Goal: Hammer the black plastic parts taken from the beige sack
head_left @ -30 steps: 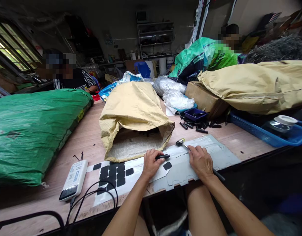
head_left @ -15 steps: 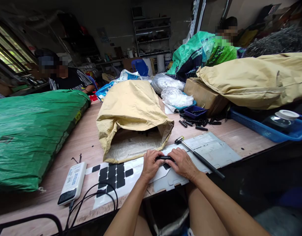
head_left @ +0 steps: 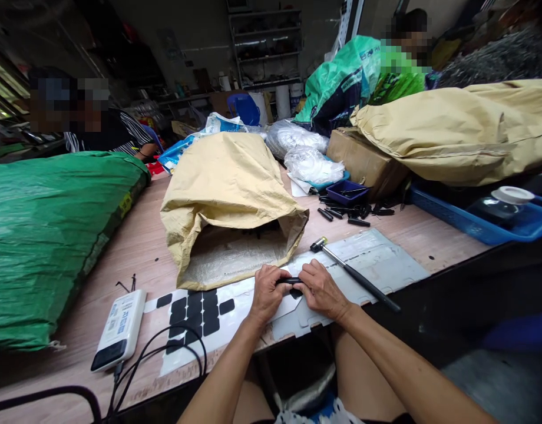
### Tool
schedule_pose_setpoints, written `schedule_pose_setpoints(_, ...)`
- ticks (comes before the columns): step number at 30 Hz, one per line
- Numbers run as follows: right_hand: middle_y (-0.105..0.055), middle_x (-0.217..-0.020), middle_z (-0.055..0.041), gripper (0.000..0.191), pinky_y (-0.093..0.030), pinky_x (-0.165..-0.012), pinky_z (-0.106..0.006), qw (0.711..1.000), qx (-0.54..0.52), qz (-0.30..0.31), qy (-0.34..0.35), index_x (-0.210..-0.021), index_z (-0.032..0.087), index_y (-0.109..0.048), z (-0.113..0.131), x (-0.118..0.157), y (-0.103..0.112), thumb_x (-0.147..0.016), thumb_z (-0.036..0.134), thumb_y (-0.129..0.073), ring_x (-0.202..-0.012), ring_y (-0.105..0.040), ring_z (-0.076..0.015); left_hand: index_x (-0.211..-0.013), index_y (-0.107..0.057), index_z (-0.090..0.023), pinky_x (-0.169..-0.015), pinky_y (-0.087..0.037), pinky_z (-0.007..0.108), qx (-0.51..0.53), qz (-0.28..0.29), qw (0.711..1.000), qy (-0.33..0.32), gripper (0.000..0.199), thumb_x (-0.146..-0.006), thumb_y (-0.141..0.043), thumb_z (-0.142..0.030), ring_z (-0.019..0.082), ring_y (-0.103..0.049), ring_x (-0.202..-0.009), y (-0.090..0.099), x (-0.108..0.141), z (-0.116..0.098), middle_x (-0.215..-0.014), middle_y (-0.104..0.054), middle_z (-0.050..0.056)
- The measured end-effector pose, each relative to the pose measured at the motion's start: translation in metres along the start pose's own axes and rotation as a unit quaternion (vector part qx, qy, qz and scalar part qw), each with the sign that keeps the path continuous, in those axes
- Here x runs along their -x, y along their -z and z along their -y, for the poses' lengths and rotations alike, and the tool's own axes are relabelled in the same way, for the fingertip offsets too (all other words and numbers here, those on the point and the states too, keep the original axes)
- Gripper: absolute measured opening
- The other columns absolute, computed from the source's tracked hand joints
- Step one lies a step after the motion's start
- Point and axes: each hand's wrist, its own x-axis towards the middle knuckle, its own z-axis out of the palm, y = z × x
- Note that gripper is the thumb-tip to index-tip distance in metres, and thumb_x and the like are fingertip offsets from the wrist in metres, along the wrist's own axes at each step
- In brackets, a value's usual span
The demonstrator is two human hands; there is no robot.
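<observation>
Both hands grip a short black rod-shaped piece point(head_left: 290, 281) just above the table's front edge. My left hand point(head_left: 269, 290) is closed on its left end, and my right hand point(head_left: 319, 288) is closed on its right end. Its exact kind is hard to make out. Beneath the hands lie a white sheet point(head_left: 248, 318) with black rounded-square stickers point(head_left: 195, 306) and a pale grey board point(head_left: 368, 259). A small hammer point(head_left: 354, 274) with a black handle rests on the board, right of my right hand.
An open beige sack point(head_left: 231, 176) lies ahead, mouth towards me. Loose black pieces point(head_left: 358, 222) lie by a purple tray point(head_left: 347, 192). A white power bank point(head_left: 119, 330) with cables sits left, near a green sack point(head_left: 54, 235). A blue tray point(head_left: 483, 227) stands right. Two people sit beyond.
The view has shifted slightly, so the table's things appear a little further left and higher. Both hands still hold the black piece, and the fingers have shifted slightly on it.
</observation>
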Motion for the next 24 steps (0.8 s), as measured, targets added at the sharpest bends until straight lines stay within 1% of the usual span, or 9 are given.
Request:
schedule_pose_setpoints(3,-0.056,-0.087,-0.0060,0.018,-0.037,-0.079,-0.035,1.000,-0.013,0.006,-0.018,-0.082,0.020,-0.058,0.000,-0.001,0.001,-0.098,0.023,-0.053,-0.086,-0.044,-0.0208,-0.091,-0.072,-0.024,-0.092,-0.037,0.041,0.009,-0.019,1.000,0.002,0.012,-0.082,-0.073,-0.016,0.024,-0.057,-0.097,0.000,0.000,-0.001,-0.089,-0.071,0.000)
schedule_pose_setpoints(7,-0.058,-0.091,-0.0058,0.006,-0.040,-0.082,-0.035,0.997,-0.054,0.004,-0.046,-0.093,0.020,-0.063,0.000,-0.003,0.002,-0.094,0.025,-0.060,-0.090,-0.049,-0.0213,-0.093,-0.070,-0.024,-0.092,-0.037,0.040,0.010,-0.033,0.999,-0.005,0.013,-0.082,-0.073,-0.016,0.024,-0.056,-0.097,0.000,0.000,0.001,-0.092,-0.071,0.000)
schedule_pose_setpoints(10,-0.060,-0.093,-0.0060,0.011,-0.041,-0.083,-0.035,0.996,-0.076,-0.003,-0.054,-0.100,0.020,-0.065,0.000,-0.003,0.003,-0.090,0.024,-0.065,-0.092,-0.051,-0.0220,-0.093,-0.070,-0.024,-0.093,-0.037,0.041,0.009,-0.038,0.999,-0.005,0.014,-0.082,-0.072,-0.015,0.024,-0.056,-0.098,-0.001,0.000,0.001,-0.094,-0.071,0.000)
schedule_pose_setpoints(15,-0.060,-0.093,-0.0056,0.016,-0.042,-0.083,-0.035,0.993,-0.099,-0.007,-0.066,-0.101,0.020,-0.065,0.000,-0.004,0.007,-0.085,0.022,-0.066,-0.092,-0.051,-0.0218,-0.093,-0.071,-0.024,-0.093,-0.039,0.041,0.007,-0.031,0.999,0.015,0.010,-0.084,-0.070,-0.021,0.025,-0.056,-0.100,0.001,-0.001,-0.001,-0.096,-0.072,0.002)
schedule_pose_setpoints(18,-0.059,-0.091,-0.0045,0.024,-0.043,-0.082,-0.035,0.988,-0.137,-0.018,-0.072,-0.104,0.020,-0.063,-0.002,-0.004,0.009,-0.080,0.020,-0.066,-0.090,-0.052,-0.0212,-0.102,-0.073,-0.025,-0.096,-0.040,0.043,0.016,-0.021,0.999,0.028,0.016,-0.090,-0.064,-0.028,0.026,-0.058,-0.102,0.001,-0.001,0.000,-0.099,-0.073,0.003)
schedule_pose_setpoints(20,-0.059,-0.089,-0.0036,0.027,-0.044,-0.081,-0.035,0.984,-0.157,-0.036,-0.078,-0.105,0.021,-0.063,-0.004,-0.003,0.009,-0.079,0.019,-0.065,-0.088,-0.052,-0.0207,-0.104,-0.074,-0.025,-0.097,-0.040,0.043,0.023,-0.016,0.999,0.038,0.022,-0.096,-0.056,-0.034,0.025,-0.059,-0.099,0.001,-0.001,0.002,-0.095,-0.072,0.004)
schedule_pose_setpoints(22,-0.058,-0.086,-0.0030,0.026,-0.044,-0.081,-0.034,0.983,-0.160,-0.049,-0.079,-0.105,0.021,-0.062,-0.004,-0.002,0.009,-0.080,0.020,-0.063,-0.086,-0.052,-0.0204,-0.092,-0.075,-0.023,-0.095,-0.041,0.042,0.031,-0.013,0.998,0.046,0.034,-0.101,-0.046,-0.038,0.024,-0.059,-0.094,0.002,-0.001,0.003,-0.086,-0.069,0.004)
schedule_pose_setpoints(24,-0.059,-0.085,-0.0033,0.023,-0.044,-0.082,-0.035,0.987,-0.136,-0.054,-0.073,-0.105,0.021,-0.063,-0.006,-0.001,0.012,-0.082,0.021,-0.061,-0.086,-0.053,-0.0207,-0.075,-0.070,-0.022,-0.092,-0.042,0.040,0.039,-0.011,0.998,0.048,0.045,-0.103,-0.040,-0.042,0.023,-0.058,-0.089,0.002,-0.001,0.004,-0.080,-0.065,0.004)
